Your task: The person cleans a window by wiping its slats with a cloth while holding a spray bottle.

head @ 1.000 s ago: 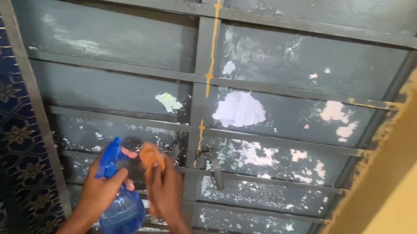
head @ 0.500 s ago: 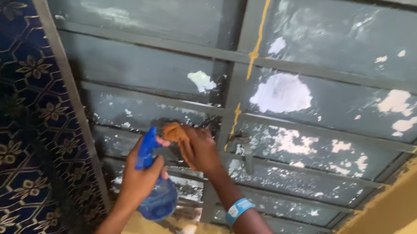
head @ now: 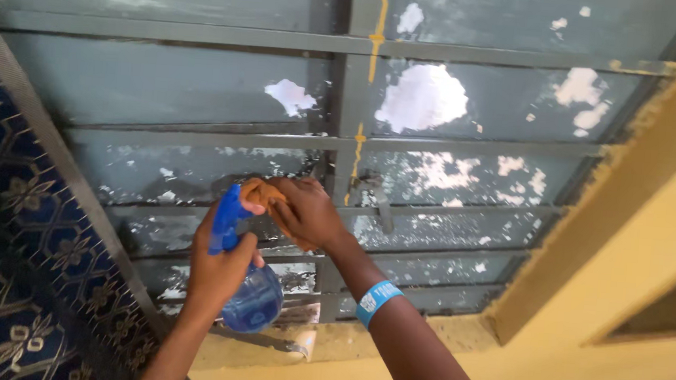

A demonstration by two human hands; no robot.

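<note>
Since the earlier frames the view has swung, so the yellow wall (head: 634, 258) now fills more of the right side, and both hands have drifted a little lower against the window while keeping their grasp on the same things.

The left hand (head: 217, 273) is wrapped around the neck of a blue spray bottle (head: 245, 295), one finger curled over the front of the blue trigger head (head: 227, 220). The bottle's round, clear-blue body hangs below that fist, and the nozzle points up toward the glass. Just beside the trigger head, on its right and touching the left fingertip, the right hand (head: 309, 212) is clenched on a bunched orange cloth (head: 262, 191), pressing it against a dark glass louvre (head: 196, 180). The cloth sticks out of the fist on the side toward the bottle. A light blue wristband (head: 376, 300) circles the right forearm below that hand.

Above both fists the grey slats carry white patches of flaking paint (head: 422, 97). A grey metal upright (head: 344, 95) with a streak of yellow paint runs down behind the right hand. A small metal lever (head: 377, 201) sits just to the right of the right knuckles. Left of the bottle hand hangs a dark blue patterned curtain (head: 24, 255). Below the bottle, the yellow sill (head: 319, 347) runs under the window.
</note>
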